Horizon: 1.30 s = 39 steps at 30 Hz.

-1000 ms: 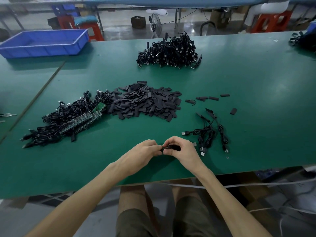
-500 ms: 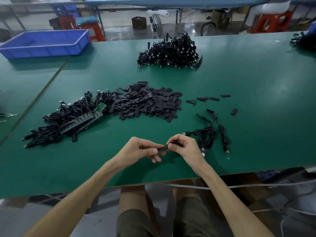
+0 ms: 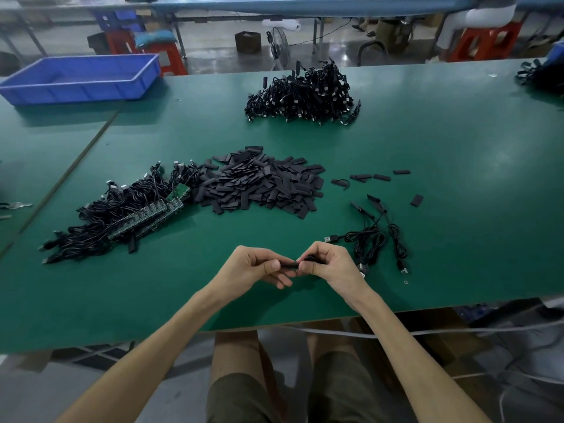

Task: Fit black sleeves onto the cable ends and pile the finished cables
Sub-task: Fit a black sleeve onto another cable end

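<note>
Your left hand [image 3: 253, 267] and right hand [image 3: 331, 264] meet above the near part of the table [image 3: 457, 215]. Between them is one black sleeve [image 3: 289, 265], held roughly level. The left grip pinches the sleeve's left end between thumb and curled fingers. The right grip is curled round the sleeve's right end and round a dark part that the fingers mostly hide. Whether a cable end sits inside the sleeve cannot be told.

Just right of your right hand, a small group of cables [image 3: 375, 236] lies on the table, its flat black ends pointing away from you. The heap of loose sleeves [image 3: 262, 181] lies beyond your hands, near the table's middle. Touching its left side is the heap of cables with green circuit boards [image 3: 122, 218]. The far cable pile [image 3: 305, 96] lies well apart, toward the table's far edge. A few single sleeves [image 3: 381, 177] lie right of the sleeve heap. A blue tray [image 3: 76, 93] stands at the far left.
</note>
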Each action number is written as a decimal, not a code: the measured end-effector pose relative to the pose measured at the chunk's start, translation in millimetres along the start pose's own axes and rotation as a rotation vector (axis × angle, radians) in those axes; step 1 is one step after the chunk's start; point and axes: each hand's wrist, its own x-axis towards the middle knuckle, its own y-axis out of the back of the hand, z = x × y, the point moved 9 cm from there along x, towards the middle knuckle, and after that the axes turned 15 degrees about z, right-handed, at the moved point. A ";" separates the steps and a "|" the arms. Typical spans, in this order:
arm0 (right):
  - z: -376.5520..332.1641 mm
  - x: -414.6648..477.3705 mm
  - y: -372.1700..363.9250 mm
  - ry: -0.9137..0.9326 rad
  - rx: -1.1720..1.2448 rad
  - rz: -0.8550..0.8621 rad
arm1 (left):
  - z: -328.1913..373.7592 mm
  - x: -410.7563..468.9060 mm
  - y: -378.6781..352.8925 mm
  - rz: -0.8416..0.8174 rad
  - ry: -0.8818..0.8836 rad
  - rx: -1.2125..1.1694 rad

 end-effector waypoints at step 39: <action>-7.5 -7.0 -5.9 0.045 -0.225 0.039 | -9.7 4.2 9.4 -0.017 0.161 0.141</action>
